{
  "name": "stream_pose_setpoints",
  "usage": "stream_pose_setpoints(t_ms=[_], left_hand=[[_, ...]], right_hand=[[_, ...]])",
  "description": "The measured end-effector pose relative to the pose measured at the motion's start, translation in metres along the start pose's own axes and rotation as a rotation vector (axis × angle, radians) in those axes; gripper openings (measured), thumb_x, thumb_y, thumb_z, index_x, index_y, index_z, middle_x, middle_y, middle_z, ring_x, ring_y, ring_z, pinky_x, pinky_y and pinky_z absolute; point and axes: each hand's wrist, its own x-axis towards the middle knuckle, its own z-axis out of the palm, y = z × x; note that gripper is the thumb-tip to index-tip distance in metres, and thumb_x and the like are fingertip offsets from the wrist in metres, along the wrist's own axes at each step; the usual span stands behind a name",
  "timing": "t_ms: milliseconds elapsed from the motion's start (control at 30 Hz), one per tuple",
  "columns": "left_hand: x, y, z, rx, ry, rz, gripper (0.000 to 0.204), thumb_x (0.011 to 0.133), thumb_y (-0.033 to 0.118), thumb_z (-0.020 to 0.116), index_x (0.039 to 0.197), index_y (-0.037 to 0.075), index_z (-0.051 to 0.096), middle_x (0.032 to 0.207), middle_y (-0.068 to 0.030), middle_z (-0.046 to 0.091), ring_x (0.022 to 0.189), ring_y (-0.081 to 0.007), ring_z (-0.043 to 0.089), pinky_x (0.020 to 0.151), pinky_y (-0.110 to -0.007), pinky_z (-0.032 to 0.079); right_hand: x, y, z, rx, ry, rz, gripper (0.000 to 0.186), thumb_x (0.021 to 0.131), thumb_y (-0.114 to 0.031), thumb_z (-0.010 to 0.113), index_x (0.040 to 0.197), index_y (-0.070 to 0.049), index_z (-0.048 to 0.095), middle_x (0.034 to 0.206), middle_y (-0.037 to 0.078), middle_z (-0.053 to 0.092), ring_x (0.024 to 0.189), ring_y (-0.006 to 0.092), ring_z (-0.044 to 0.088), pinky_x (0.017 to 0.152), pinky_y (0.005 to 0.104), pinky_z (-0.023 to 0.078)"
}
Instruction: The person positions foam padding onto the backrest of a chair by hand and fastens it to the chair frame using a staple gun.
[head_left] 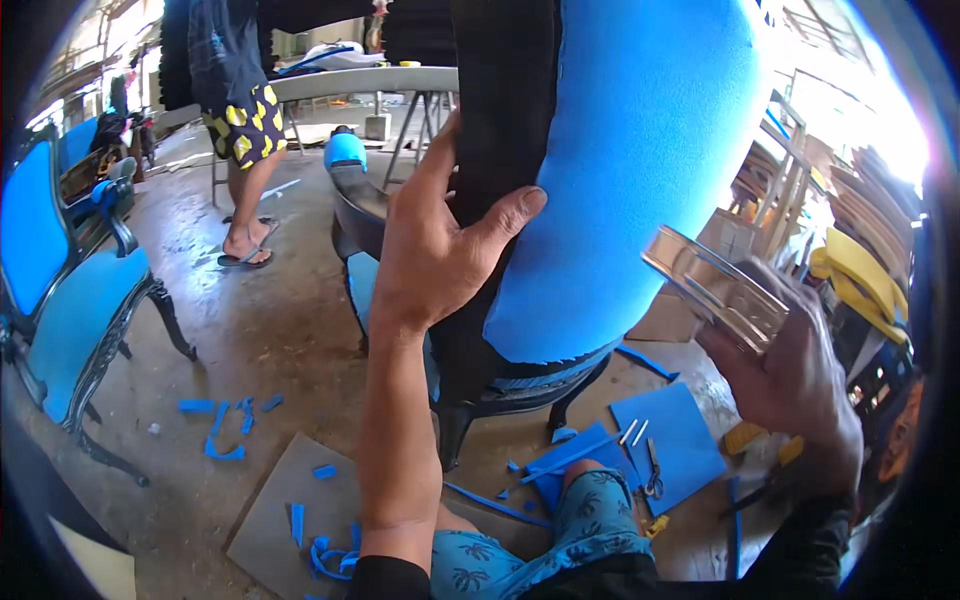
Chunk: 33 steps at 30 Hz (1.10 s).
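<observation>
In front of me stands a chair with dark legs, its tall back covered in blue foam [640,170] beside a black band [503,100]. My left hand [430,245] grips the edge of this chair back. Its thumb lies across the black band onto the foam, and its other fingers go partly out of sight behind the edge. To the right of the foam, apart from it, my right hand [790,370] is closed around a shiny metal staple gun [715,285]. Motion blurs that hand and tool a little.
Scissors [654,470] and white sticks lie on blue foam sheets [690,440] near my knee. Blue scraps [225,440] litter the floor and a grey board [270,500]. A blue-padded chair [85,310] stands left. Behind it, a person [245,130] stands by a table [360,82].
</observation>
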Motion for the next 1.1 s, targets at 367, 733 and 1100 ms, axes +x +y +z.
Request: stream_pose_setpoints(t_ms=[367, 733, 1100], left_hand=[[0.0, -0.011, 0.005, -0.008, 0.064, 0.128, 0.06, 0.084, 0.009, 0.077, 0.136, -0.005, 0.051, 0.106, -0.0178, 0.073, 0.092, -0.0244, 0.073, 0.083, -0.035, 0.057], [-0.001, -0.01, -0.002, 0.115, 0.09, -0.039, 0.072, 0.077, 0.022, 0.079, 0.137, -0.006, 0.05, 0.103, -0.0209, 0.073, 0.09, -0.0282, 0.074, 0.086, -0.036, 0.056], [-0.001, -0.014, -0.003, 0.162, 0.117, 0.029, 0.071, 0.077, 0.026, 0.077, 0.136, -0.005, 0.052, 0.108, -0.022, 0.072, 0.097, -0.0328, 0.072, 0.09, -0.038, 0.054]], right_hand=[[0.042, -0.041, 0.012, -0.262, 0.062, -0.139, 0.031, 0.074, 0.007, 0.062, 0.105, 0.005, 0.057, 0.083, 0.02, 0.06, 0.076, 0.0379, 0.066, 0.066, 0.0406, 0.05], [0.056, -0.052, 0.019, -0.383, 0.09, -0.16, 0.029, 0.078, 0.002, 0.063, 0.106, 0.003, 0.055, 0.083, 0.02, 0.06, 0.07, 0.0404, 0.061, 0.065, 0.0448, 0.048], [0.056, -0.055, 0.025, -0.513, 0.107, -0.108, 0.036, 0.08, -0.006, 0.073, 0.112, -0.001, 0.057, 0.093, 0.019, 0.064, 0.084, 0.0383, 0.061, 0.077, 0.0453, 0.047]])
